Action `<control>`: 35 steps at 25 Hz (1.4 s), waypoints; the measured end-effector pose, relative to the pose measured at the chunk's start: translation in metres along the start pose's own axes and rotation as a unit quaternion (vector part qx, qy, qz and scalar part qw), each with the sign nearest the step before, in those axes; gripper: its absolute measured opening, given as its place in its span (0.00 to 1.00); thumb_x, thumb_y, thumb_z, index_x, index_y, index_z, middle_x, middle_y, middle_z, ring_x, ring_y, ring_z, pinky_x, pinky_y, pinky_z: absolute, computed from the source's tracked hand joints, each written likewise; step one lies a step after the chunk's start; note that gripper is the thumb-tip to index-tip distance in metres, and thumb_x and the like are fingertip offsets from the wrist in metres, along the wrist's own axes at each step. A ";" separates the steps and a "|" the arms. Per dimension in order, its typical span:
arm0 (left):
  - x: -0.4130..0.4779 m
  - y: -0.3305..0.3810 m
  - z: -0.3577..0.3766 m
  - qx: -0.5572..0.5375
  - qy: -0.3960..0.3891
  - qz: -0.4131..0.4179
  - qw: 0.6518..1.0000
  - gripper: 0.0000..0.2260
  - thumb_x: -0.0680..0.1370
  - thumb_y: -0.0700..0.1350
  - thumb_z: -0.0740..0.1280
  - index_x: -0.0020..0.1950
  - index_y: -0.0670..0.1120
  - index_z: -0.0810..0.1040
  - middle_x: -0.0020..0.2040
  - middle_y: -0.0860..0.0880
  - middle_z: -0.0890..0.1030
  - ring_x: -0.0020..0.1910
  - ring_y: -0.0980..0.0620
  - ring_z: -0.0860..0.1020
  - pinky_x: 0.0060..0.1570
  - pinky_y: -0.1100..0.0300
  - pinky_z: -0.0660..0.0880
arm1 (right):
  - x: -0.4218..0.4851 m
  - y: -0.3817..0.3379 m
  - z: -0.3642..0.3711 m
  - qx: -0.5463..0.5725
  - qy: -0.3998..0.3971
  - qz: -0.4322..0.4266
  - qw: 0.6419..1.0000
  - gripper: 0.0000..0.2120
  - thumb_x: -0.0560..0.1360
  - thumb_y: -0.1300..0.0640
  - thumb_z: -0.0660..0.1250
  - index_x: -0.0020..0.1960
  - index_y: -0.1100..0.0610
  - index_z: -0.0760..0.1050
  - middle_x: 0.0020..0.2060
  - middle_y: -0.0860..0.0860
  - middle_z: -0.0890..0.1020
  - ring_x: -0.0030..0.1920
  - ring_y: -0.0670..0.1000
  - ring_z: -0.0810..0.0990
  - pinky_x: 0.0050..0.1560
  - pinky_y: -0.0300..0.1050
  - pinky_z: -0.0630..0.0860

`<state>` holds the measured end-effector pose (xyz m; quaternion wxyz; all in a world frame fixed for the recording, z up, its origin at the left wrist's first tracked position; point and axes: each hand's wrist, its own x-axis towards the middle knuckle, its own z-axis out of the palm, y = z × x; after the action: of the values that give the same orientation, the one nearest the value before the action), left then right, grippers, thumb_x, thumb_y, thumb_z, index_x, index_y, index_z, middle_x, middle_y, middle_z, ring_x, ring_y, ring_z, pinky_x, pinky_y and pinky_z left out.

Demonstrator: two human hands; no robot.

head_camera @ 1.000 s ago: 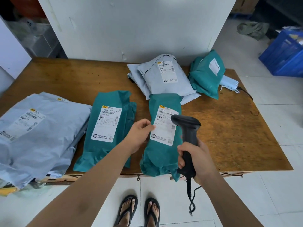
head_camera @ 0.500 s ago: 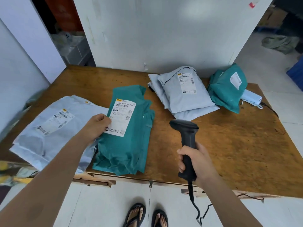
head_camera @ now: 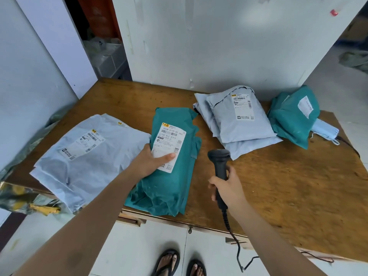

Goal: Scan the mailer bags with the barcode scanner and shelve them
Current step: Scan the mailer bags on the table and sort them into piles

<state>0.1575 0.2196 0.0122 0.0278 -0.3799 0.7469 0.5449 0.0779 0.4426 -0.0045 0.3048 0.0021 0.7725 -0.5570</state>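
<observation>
Two teal mailer bags (head_camera: 169,182) lie stacked near the front edge of the wooden table (head_camera: 288,186). The top one shows a white barcode label (head_camera: 172,136). My left hand (head_camera: 151,160) grips its left edge, thumb pressed across the lower part of the label. Just right of the stack, my right hand (head_camera: 229,190) holds a black barcode scanner (head_camera: 219,158) upright by the handle, head toward the bags. A large grey mailer bag (head_camera: 79,156) lies at the left, label up. A stack of grey mailer bags (head_camera: 239,120) and another teal mailer bag (head_camera: 290,120) sit at the back.
A small pale blue packet (head_camera: 324,130) lies behind the back teal bag. The scanner cable (head_camera: 237,246) hangs off the table's front edge above my sandalled feet (head_camera: 179,263). A white wall panel (head_camera: 219,46) closes the table's back. Crumpled plastic (head_camera: 23,200) hangs at the left corner.
My left hand slid the right teal bag left onto the other teal bag and now grips it by the label. The scanner stayed in my right hand. My view shifted left.
</observation>
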 end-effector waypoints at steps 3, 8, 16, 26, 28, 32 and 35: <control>0.000 0.000 0.008 0.001 0.015 0.028 0.999 0.23 0.70 0.52 0.75 0.58 0.48 0.68 0.53 0.54 0.77 0.49 0.55 0.77 0.44 0.66 0.75 | 0.024 0.023 0.005 -0.180 0.049 -0.054 0.981 0.32 0.75 0.59 0.67 0.73 0.54 0.56 0.46 0.54 0.78 0.36 0.55 0.79 0.37 0.47 0.78; 0.009 -0.004 0.015 -0.008 -0.001 0.050 0.999 0.29 0.69 0.54 0.75 0.63 0.46 0.68 0.59 0.54 0.78 0.51 0.56 0.78 0.42 0.69 0.73 | 0.046 0.050 0.005 -0.349 0.026 -0.082 0.933 0.36 0.77 0.54 0.65 0.77 0.55 0.46 0.56 0.59 0.79 0.50 0.59 0.81 0.50 0.54 0.80; 0.004 -0.007 -0.014 -0.023 0.019 0.052 0.998 0.36 0.71 0.57 0.71 0.73 0.49 0.59 0.65 0.51 0.75 0.57 0.52 0.77 0.55 0.57 0.77 | 0.047 0.066 0.022 -0.376 0.063 -0.016 0.924 0.35 0.75 0.58 0.67 0.77 0.53 0.54 0.63 0.59 0.74 0.60 0.60 0.76 0.59 0.54 0.76; 0.037 -0.075 -0.112 0.262 0.126 0.115 0.950 0.38 0.72 0.70 0.57 0.77 0.53 0.54 0.78 0.44 0.54 0.77 0.42 0.54 0.72 0.44 0.55 | 0.038 0.017 0.110 0.163 0.061 0.046 0.984 0.32 0.72 0.35 0.66 0.72 0.49 0.68 0.68 0.48 0.73 0.66 0.50 0.73 0.67 0.51 0.68; 0.049 -0.112 -0.145 0.461 0.054 0.083 0.882 0.49 0.61 0.81 0.42 0.77 0.59 0.41 0.79 0.43 0.39 0.77 0.40 0.42 0.72 0.38 0.47 | 0.042 0.016 0.122 0.270 0.002 0.095 0.958 0.28 0.71 0.32 0.64 0.64 0.47 0.77 0.62 0.52 0.81 0.59 0.54 0.80 0.62 0.56 0.74; 0.053 -0.156 -0.163 0.494 -0.022 0.032 0.869 0.51 0.52 0.82 0.33 0.74 0.65 0.36 0.78 0.47 0.34 0.76 0.38 0.37 0.70 0.32 0.41 | 0.048 0.017 0.132 0.295 -0.045 0.100 0.949 0.23 0.74 0.36 0.61 0.56 0.50 0.82 0.51 0.54 0.86 0.47 0.54 0.86 0.48 0.50 0.78; 0.059 -0.161 -0.155 0.478 0.016 0.014 0.878 0.48 0.56 0.81 0.35 0.74 0.66 0.35 0.78 0.47 0.36 0.76 0.36 0.37 0.68 0.31 0.41 | 0.057 0.012 0.145 0.295 -0.066 0.093 0.949 0.23 0.75 0.38 0.60 0.59 0.51 0.80 0.52 0.55 0.85 0.46 0.54 0.86 0.43 0.48 0.80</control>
<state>0.2695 0.0396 -0.0793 0.1867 -0.3187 0.9221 0.1154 0.1033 0.3030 -0.0702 0.3915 0.1270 0.5482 -0.7281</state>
